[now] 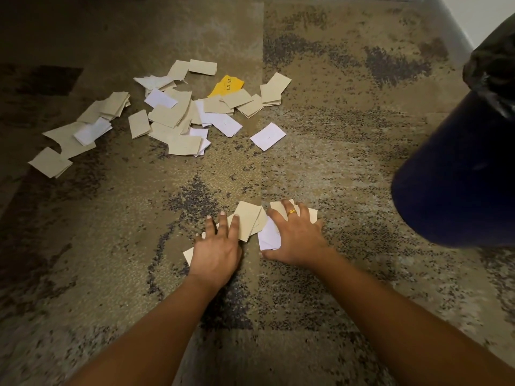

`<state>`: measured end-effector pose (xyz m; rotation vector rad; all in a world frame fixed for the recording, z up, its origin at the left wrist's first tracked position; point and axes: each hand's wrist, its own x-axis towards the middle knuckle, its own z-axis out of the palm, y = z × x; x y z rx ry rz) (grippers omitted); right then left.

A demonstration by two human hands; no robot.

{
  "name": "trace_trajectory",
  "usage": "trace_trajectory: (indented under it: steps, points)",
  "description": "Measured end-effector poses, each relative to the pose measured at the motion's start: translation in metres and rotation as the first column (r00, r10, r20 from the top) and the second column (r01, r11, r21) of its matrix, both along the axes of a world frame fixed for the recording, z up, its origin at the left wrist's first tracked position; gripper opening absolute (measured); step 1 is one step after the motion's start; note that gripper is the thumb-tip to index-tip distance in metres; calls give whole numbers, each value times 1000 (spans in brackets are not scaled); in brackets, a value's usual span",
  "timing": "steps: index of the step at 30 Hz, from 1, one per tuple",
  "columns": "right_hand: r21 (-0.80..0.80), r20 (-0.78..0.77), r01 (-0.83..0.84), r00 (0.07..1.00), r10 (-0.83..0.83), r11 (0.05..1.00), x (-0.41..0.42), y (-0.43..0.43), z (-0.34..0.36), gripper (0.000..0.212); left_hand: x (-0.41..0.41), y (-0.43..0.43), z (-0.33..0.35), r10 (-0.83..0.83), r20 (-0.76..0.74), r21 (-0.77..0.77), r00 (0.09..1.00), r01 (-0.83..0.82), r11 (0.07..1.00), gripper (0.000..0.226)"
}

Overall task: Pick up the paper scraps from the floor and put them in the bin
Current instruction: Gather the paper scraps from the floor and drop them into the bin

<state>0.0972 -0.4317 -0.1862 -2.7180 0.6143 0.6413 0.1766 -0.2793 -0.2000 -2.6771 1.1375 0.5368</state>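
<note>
A small heap of beige and white paper scraps point(248, 221) lies on the carpet under both my hands. My left hand point(217, 246) rests flat on its left side, fingers straight. My right hand point(295, 235), wearing a gold ring, lies spread over the right side, with a white scrap point(269, 236) partly under its thumb side. Farther away, a wide scatter of several beige and white scraps point(172, 118) covers the floor, with one yellow scrap point(228, 84) and a lone white scrap point(268, 135). The dark blue bin point(457, 174) with a black liner stands at the right.
The floor is mottled brown and grey carpet point(348, 151). A grey skirting edge and a white wall point(485, 15) run along the top right corner, behind the bin.
</note>
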Motion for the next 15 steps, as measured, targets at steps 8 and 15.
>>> trace_trajectory:
  steps: [8, 15]
  points:
    - [-118, 65, -56, 996, 64, 991, -8, -2, -3, 74, -4, -5, 5, -17, 1, -9, 1000, 17, 1000, 77]
    - [-117, 37, -2, 999, 7, 993, -5, 14, -8, 61, -1, -9, 0, -5, 17, 44, 1000, 4, 999, 55]
